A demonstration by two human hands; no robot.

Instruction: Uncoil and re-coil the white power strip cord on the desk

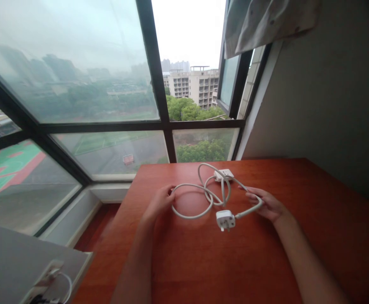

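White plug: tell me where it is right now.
In the head view, the white plug is just right of centre, between the left hand and right hand, nearer the right, and closer to the camera than the socket block.

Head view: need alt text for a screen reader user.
A person's left hand and right hand hold a loosely looped white cable over a reddish-brown table. Its plug is nearest the viewer, a white socket block farther back; behind, windows show trees and buildings.
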